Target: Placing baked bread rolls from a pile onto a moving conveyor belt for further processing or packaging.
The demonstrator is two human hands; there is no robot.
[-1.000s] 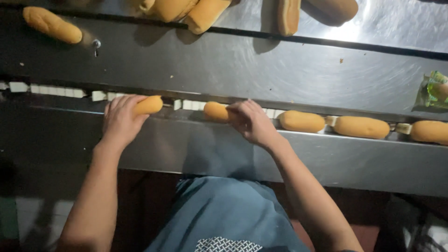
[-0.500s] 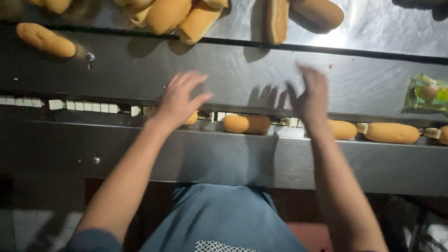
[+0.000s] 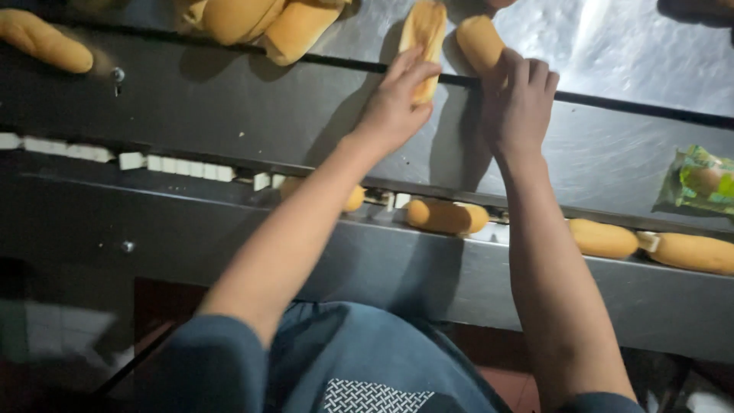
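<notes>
The fingers (image 3: 413, 69) of the left hand (image 3: 394, 107) lie along a long split bread roll (image 3: 424, 34) on the steel bench (image 3: 612, 61), curled lightly over its lower end and touching it; whether they truly grip it is hard to tell from this angle. The right hand (image 3: 518, 103) sits just beside, its fingers (image 3: 527, 73) bent over the near end of a shorter golden roll (image 3: 478, 42), closing on it. Both rolls rest on the far, shiny part of the bench, side by side and nearly touching.

Nearer the person, a narrow conveyor channel (image 3: 183, 167) runs across the view. In it lie more rolls in a row: one partly hidden under the left forearm (image 3: 353, 199), one between the arms (image 3: 446, 216), and two to the right (image 3: 604, 239) (image 3: 692, 252). A heap of rolls (image 3: 260, 19) sits at the top left, a lone roll (image 3: 46, 42) further left, and a green wrapped packet (image 3: 699, 181) at the right edge.
</notes>
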